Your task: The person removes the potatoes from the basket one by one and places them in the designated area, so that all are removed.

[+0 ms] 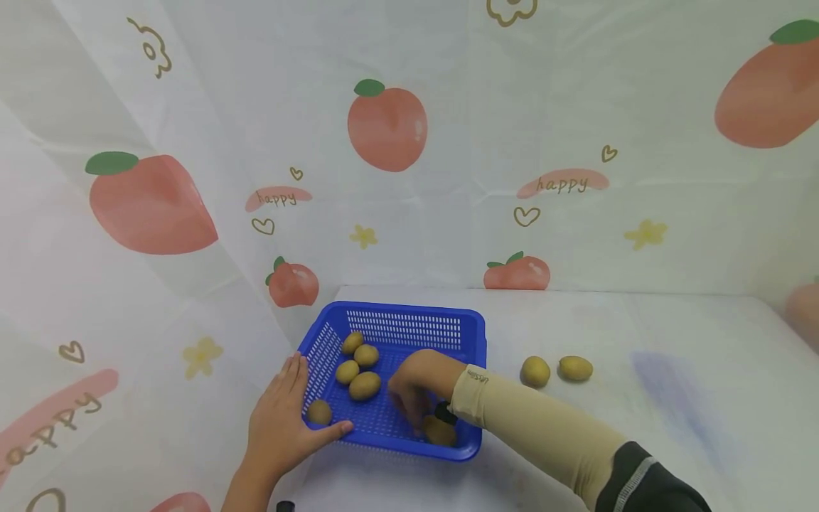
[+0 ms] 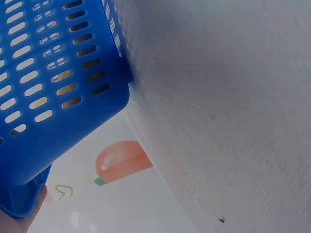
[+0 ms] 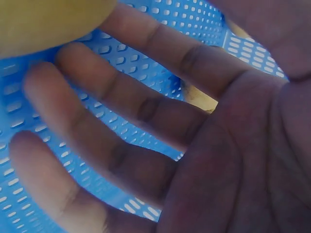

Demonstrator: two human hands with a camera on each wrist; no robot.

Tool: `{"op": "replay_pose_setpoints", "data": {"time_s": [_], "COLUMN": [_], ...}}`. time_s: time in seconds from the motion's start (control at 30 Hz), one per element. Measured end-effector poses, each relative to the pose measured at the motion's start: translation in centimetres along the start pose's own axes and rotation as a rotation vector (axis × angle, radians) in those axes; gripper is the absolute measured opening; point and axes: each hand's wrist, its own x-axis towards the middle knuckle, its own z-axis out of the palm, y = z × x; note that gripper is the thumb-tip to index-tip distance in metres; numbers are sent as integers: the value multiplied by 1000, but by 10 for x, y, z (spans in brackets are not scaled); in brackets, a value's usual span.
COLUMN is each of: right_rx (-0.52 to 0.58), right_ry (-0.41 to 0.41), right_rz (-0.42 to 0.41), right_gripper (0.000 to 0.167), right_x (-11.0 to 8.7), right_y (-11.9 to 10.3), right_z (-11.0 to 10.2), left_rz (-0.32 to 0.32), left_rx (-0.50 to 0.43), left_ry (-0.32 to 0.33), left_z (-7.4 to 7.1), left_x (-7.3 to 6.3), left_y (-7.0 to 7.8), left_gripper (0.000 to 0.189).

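A blue plastic basket (image 1: 409, 442) with slotted walls stands on the white surface and holds several potatoes (image 1: 365, 385). My left hand (image 1: 281, 419) rests at its near left corner, fingers straight along the outer wall and thumb stretched over the front rim. Inside the basket, my right hand (image 1: 414, 387) reaches down, its fingers apart in the right wrist view. A potato (image 1: 440, 431) lies in the near right corner beside this hand. Close to the fingertips in the right wrist view, a potato (image 3: 48, 24) is cut off by the frame; whether they touch it is unclear.
Two potatoes (image 1: 555, 370) lie on the white tabletop (image 1: 640, 334) to the right of the basket. A white cloth (image 1: 448, 213) printed with peaches hangs behind and to the left. The right sleeve (image 1: 537, 419) crosses over the basket's right rim.
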Motion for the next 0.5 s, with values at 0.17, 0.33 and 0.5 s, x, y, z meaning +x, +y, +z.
{"op": "replay_pose_setpoints", "data": {"time_s": [0.17,0.33,0.5], "right_rx": [19,32,24], "right_ry": [-40,-78,-93], "right_rz": [10,10,-11], "right_gripper": [19,21,17], "right_x": [3,6,4], "right_y": [2,3,3], "right_z": [2,3,4], "left_rz": [1,-2,-5], "left_rx": [6,9,4], "left_ry": [-1,-3,-7], "left_z": [-1,0,0], "left_x": [0,1,1], "left_y": [0,0,1], "left_gripper": [138,138,138]}}
